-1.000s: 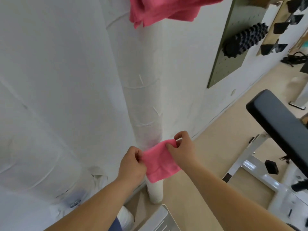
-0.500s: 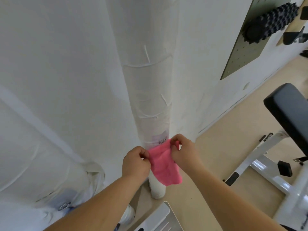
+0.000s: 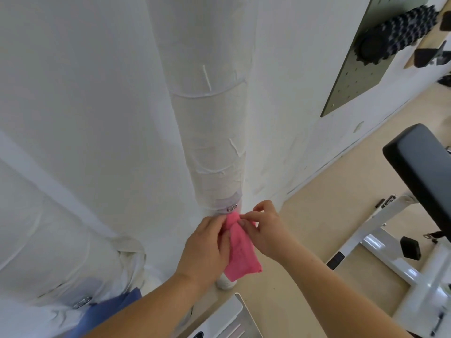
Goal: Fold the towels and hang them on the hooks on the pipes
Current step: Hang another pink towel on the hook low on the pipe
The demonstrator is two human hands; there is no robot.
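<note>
A small folded pink towel hangs down against the lower end of a white wrapped vertical pipe. Its top edge sits just under a small metal hook on the pipe. My left hand grips the towel's left side near the top. My right hand pinches the top right corner with thumb and forefinger. The towel's upper left part is hidden behind my left hand. A blue towel shows at the lower left, under another wrapped pipe with a metal hook.
A white wall stands behind the pipes. A black padded bench on a white frame stands to the right on the beige floor. A dark pegboard with a black spiked foam roller hangs at the upper right.
Both hands raised the pink towel to the pipe and drew together, so the towel now hangs narrow and bunched. The view tilted down; the pink towel higher up left the frame.
</note>
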